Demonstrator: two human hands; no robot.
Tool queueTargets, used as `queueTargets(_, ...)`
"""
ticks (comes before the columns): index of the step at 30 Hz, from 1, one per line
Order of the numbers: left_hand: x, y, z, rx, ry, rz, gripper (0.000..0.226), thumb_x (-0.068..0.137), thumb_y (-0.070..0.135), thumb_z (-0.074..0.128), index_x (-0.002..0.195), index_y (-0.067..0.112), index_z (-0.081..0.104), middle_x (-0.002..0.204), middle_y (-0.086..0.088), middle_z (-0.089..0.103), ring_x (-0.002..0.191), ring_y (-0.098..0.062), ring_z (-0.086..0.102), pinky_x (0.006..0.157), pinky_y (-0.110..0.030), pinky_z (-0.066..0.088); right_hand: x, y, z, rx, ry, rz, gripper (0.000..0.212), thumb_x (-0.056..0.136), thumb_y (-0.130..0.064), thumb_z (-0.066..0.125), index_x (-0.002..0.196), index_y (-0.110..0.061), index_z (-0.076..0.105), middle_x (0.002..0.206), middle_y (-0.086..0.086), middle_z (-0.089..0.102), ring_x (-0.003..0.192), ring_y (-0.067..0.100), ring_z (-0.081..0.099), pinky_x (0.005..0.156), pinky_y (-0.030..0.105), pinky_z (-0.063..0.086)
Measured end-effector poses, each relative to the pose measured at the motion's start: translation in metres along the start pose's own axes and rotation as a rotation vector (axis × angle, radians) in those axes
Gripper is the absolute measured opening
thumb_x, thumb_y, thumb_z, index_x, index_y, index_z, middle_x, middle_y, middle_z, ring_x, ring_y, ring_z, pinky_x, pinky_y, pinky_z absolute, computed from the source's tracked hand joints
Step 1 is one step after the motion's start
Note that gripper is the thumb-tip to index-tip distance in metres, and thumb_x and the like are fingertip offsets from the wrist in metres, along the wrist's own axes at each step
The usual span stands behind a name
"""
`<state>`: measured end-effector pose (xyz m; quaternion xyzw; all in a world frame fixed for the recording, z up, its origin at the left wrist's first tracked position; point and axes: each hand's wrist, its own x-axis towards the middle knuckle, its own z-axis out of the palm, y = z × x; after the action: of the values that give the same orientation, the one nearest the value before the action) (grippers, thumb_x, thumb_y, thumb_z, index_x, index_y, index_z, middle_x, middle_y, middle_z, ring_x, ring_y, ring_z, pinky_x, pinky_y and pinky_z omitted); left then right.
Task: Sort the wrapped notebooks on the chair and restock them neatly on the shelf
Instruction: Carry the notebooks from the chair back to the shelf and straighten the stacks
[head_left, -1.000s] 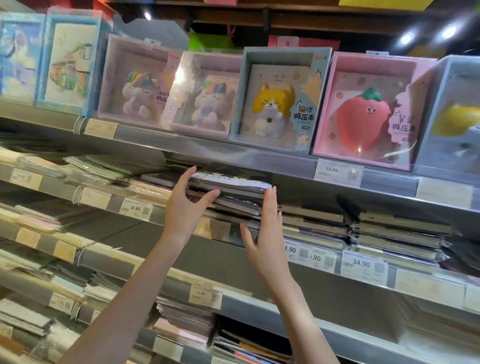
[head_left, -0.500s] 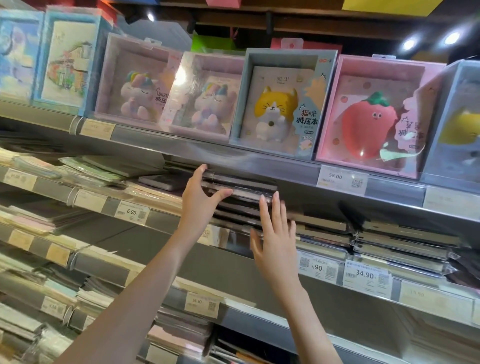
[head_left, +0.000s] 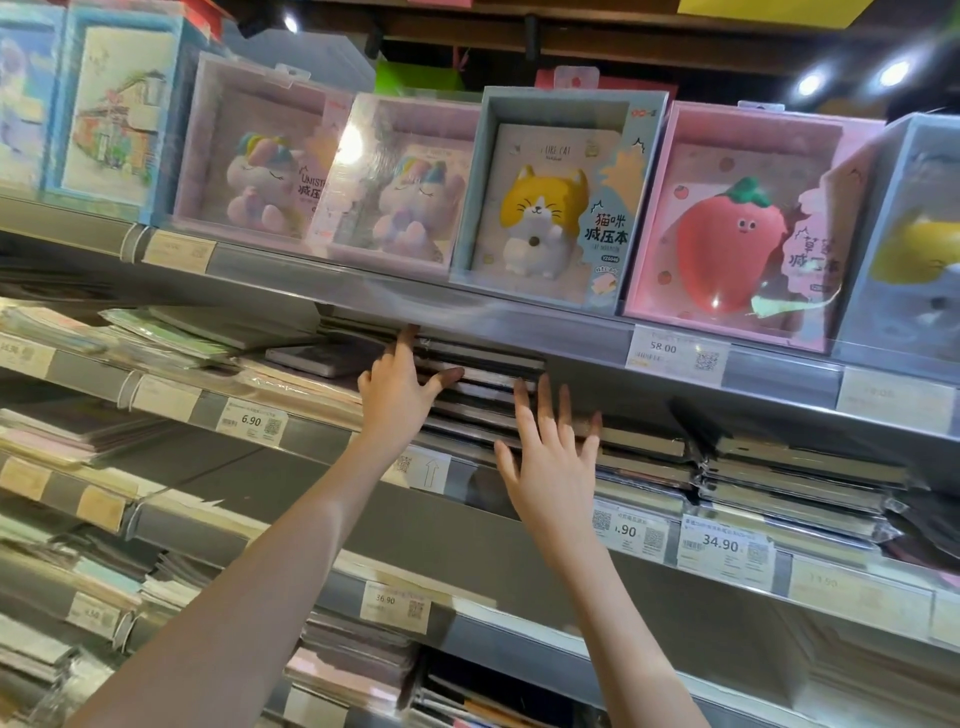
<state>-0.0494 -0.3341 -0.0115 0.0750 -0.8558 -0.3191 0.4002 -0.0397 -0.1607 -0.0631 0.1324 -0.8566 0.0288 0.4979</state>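
- Head view: one grey shelf (head_left: 519, 506), tiered with price labels.
- Six boxed squishy notebooks (head_left: 558, 192) line the upper tier.
- One stack of wrapped notebooks (head_left: 480, 395) lies on the middle tier.
- Left hand (head_left: 397, 387) and right hand (head_left: 550, 457): two, fingers straight and spread, pressing the stack's front edge.

wrapped notebooks (head_left: 480, 387) | dark stack (glossy film) | flat | second shelf (head_left: 467, 470)

Notebook stack (head_left: 483, 384): upper layers hidden behind the shelf rail (head_left: 467, 306) above it.
Left hand (head_left: 397, 389): index fingertip lost under that rail.
Yellow toy box (head_left: 914, 244): cut off by the right edge, far right of the stack.
Price tag (head_left: 179, 249): print too blurred to read, up-left of the stack.
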Motion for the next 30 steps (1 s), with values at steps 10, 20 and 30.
queueTargets(10, 0.003, -0.006, 0.004, -0.143, -0.111, -0.057, 0.081, 0.084, 0.052, 0.056, 0.146, 0.025, 0.013, 0.136, -0.018, 0.045, 0.124, -0.036, 0.043, 0.101, -0.047, 0.035, 0.001, 0.000, 0.000, 0.011, -0.009, 0.012, 0.062, 0.084, -0.045, 0.057, 0.139, -0.020, 0.041, 0.124, 0.010, 0.061, 0.126, 0.028, 0.048, 0.098, 0.057, 0.036)
queueTargets(20, -0.049, -0.010, -0.004, -0.274, 0.069, 0.037, 0.065, 0.088, 0.026, 0.061, 0.142, 0.010, 0.028, 0.136, -0.015, 0.040, 0.122, -0.030, 0.043, 0.101, -0.037, 0.039, -0.019, 0.026, -0.026, 0.281, -0.083, -0.035, 0.045, 0.093, -0.022, 0.054, 0.136, -0.016, 0.045, 0.144, 0.007, 0.042, 0.137, 0.027, 0.032, 0.112, 0.049, 0.019)
queueTargets(30, -0.143, 0.107, 0.065, -0.255, -0.004, 0.409, 0.033, 0.090, 0.022, 0.058, 0.122, 0.014, 0.055, 0.120, -0.002, 0.055, 0.114, -0.019, 0.046, 0.096, -0.023, 0.028, -0.070, 0.136, -0.059, 0.181, 0.117, -0.019, 0.032, 0.079, -0.008, 0.070, 0.110, -0.009, 0.063, 0.111, 0.008, 0.065, 0.102, 0.027, 0.059, 0.089, 0.042, 0.050)
